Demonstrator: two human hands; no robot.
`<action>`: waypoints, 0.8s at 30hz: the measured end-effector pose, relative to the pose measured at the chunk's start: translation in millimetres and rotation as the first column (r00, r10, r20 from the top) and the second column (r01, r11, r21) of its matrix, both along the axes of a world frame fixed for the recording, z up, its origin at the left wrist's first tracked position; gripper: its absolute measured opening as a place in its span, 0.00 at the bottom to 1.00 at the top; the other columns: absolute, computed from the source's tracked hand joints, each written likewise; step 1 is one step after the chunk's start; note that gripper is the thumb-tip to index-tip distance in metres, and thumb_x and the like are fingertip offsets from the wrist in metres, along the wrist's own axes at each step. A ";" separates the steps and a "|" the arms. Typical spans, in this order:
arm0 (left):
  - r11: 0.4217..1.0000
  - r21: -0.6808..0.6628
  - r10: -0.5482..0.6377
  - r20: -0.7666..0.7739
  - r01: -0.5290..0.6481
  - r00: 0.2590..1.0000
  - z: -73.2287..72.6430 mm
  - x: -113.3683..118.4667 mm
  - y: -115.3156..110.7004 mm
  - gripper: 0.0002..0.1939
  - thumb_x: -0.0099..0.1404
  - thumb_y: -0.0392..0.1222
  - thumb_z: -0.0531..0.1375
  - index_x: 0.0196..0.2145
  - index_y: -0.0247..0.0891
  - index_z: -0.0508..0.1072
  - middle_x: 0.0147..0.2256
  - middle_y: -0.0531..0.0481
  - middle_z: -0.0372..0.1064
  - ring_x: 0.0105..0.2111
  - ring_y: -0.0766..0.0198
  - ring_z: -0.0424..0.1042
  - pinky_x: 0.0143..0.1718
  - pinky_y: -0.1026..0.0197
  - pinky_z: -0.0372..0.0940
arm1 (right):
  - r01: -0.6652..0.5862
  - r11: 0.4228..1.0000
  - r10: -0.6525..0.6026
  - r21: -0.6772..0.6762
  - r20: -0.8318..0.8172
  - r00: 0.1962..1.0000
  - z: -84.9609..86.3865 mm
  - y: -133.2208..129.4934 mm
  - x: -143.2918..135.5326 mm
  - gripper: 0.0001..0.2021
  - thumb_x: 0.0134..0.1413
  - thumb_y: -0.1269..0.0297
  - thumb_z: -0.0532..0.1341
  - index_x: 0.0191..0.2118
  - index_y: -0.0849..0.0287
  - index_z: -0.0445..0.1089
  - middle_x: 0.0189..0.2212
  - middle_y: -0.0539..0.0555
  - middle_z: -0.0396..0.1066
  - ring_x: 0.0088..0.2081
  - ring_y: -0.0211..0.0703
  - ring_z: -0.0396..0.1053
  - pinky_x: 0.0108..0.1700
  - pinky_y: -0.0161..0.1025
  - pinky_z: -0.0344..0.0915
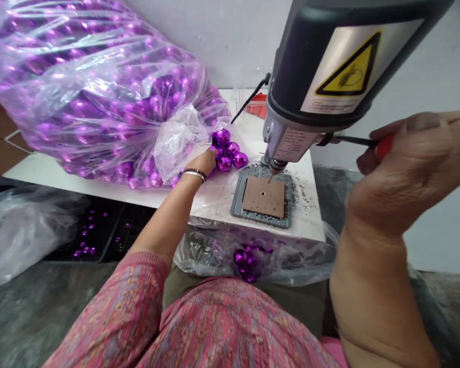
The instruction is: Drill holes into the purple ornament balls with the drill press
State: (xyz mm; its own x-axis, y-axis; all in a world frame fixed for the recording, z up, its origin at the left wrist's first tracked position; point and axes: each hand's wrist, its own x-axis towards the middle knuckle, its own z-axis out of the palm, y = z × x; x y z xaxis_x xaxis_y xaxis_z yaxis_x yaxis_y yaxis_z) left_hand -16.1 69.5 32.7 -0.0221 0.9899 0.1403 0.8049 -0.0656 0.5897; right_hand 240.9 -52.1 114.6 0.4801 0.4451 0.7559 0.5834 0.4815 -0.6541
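Note:
My left hand [206,162] reaches to the mouth of a big clear plastic bag and touches a cluster of shiny purple balls [224,149]. Its fingers are mostly hidden, so I cannot see whether it grips one. My right hand [391,174] is closed around the red knob [384,148] of the lever [354,140] on a drill press [314,76]. Under the chuck [278,166] and its thin bit lies a brown square board [263,204] with a small hole, resting on the grey base plate [236,204]. No ball sits on the board.
The clear bag [99,97], full of purple balls, covers the left of the white table [310,214]. Dark shavings surround the base plate. Another plastic bag [207,245] with purple balls hangs open below the table's front edge. Something red [257,106] lies behind the drill.

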 end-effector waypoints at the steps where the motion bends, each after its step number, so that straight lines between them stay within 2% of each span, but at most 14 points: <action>1: 0.998 -0.060 0.013 -0.019 -0.014 1.000 2.0 2.0 5.3 0.16 0.65 0.31 0.57 0.50 0.36 0.73 0.42 0.40 0.76 0.54 0.47 0.73 0.60 0.48 0.63 | -0.008 1.000 0.008 0.013 0.000 1.000 -1.2 0.3 0.7 0.28 0.63 0.39 0.49 0.30 0.62 0.65 0.22 0.45 0.55 0.24 0.21 0.56 0.38 0.34 0.59; 4: 0.982 -0.183 0.041 -0.051 -0.050 0.998 8.2 8.2 11.5 0.19 0.60 0.29 0.62 0.50 0.33 0.71 0.43 0.39 0.75 0.55 0.46 0.72 0.61 0.50 0.63 | -0.015 0.999 0.015 0.032 0.004 1.000 -4.3 0.4 2.6 0.27 0.63 0.40 0.50 0.30 0.61 0.65 0.22 0.46 0.54 0.24 0.23 0.55 0.38 0.35 0.60; 7: 0.984 -0.177 0.024 -0.004 -0.025 1.000 11.3 7.6 5.4 0.26 0.56 0.29 0.65 0.53 0.33 0.69 0.40 0.42 0.74 0.50 0.48 0.74 0.56 0.51 0.66 | -0.009 1.000 0.009 0.024 -0.005 1.000 -5.1 0.3 2.9 0.23 0.64 0.44 0.51 0.31 0.61 0.64 0.22 0.46 0.56 0.24 0.26 0.55 0.39 0.36 0.62; 10: 0.981 -0.171 -0.053 0.237 0.095 0.970 7.7 3.1 -10.4 0.31 0.57 0.35 0.67 0.58 0.36 0.66 0.37 0.47 0.73 0.39 0.56 0.76 0.46 0.54 0.70 | -0.020 0.999 0.021 0.041 -0.029 0.999 -5.2 1.3 1.4 0.19 0.64 0.48 0.51 0.31 0.60 0.62 0.22 0.46 0.57 0.23 0.26 0.53 0.40 0.36 0.63; 12: 0.954 -0.192 -0.113 0.482 0.231 0.869 1.2 3.6 -24.0 0.33 0.60 0.41 0.66 0.62 0.40 0.64 0.36 0.49 0.73 0.33 0.61 0.75 0.40 0.57 0.71 | -0.044 0.997 0.046 0.064 -0.034 0.998 -5.2 2.1 0.1 0.18 0.65 0.50 0.51 0.31 0.59 0.61 0.24 0.46 0.59 0.23 0.25 0.52 0.41 0.36 0.64; 14: 0.899 -0.240 -0.112 0.684 0.367 0.721 -7.1 9.1 -37.3 0.33 0.63 0.46 0.65 0.64 0.44 0.64 0.34 0.51 0.73 0.29 0.65 0.74 0.36 0.59 0.70 | -0.072 0.993 0.075 0.094 -0.032 0.997 -3.9 2.7 -0.6 0.17 0.66 0.52 0.51 0.31 0.59 0.58 0.24 0.46 0.58 0.22 0.24 0.51 0.39 0.34 0.62; 16: 0.832 -0.302 -0.044 0.800 0.465 0.599 -14.4 19.0 -47.9 0.30 0.65 0.49 0.63 0.64 0.46 0.64 0.33 0.51 0.74 0.27 0.66 0.74 0.34 0.61 0.70 | -0.079 0.994 0.080 0.069 -0.016 0.997 0.2 3.9 0.2 0.16 0.67 0.55 0.50 0.30 0.59 0.56 0.22 0.45 0.55 0.22 0.24 0.51 0.37 0.32 0.59; 18: 0.780 -0.351 0.028 0.846 0.518 0.533 -18.9 30.7 -55.0 0.29 0.67 0.48 0.62 0.64 0.46 0.64 0.34 0.50 0.75 0.29 0.66 0.76 0.32 0.62 0.69 | -0.068 0.997 0.067 0.026 0.023 0.997 8.0 6.9 2.9 0.15 0.67 0.58 0.49 0.29 0.59 0.52 0.21 0.45 0.53 0.22 0.24 0.51 0.35 0.32 0.54; 20: 0.752 -0.384 0.052 0.844 0.535 0.534 -20.0 42.2 -58.9 0.28 0.68 0.46 0.63 0.64 0.46 0.63 0.36 0.49 0.77 0.30 0.66 0.78 0.31 0.65 0.68 | -0.065 0.997 0.067 -0.027 0.067 0.995 18.7 12.0 7.1 0.15 0.67 0.62 0.49 0.28 0.58 0.49 0.20 0.45 0.52 0.22 0.24 0.51 0.33 0.32 0.50; 24: 0.760 -0.429 -0.027 0.730 0.488 0.683 -17.4 60.5 -62.5 0.27 0.65 0.40 0.67 0.60 0.44 0.66 0.43 0.47 0.77 0.28 0.68 0.78 0.25 0.69 0.63 | -0.085 0.985 0.100 -0.149 0.100 0.990 38.8 24.1 14.2 0.15 0.68 0.64 0.48 0.27 0.59 0.49 0.21 0.46 0.52 0.25 0.25 0.53 0.34 0.31 0.50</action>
State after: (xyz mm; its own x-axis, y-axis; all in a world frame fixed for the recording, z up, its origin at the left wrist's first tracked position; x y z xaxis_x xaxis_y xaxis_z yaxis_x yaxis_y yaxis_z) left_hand 44.4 6.9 15.3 0.3923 0.8437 -0.3664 0.1981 0.3115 0.9294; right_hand 255.1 -28.0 153.3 0.3522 0.5917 0.7252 0.6107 0.4419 -0.6571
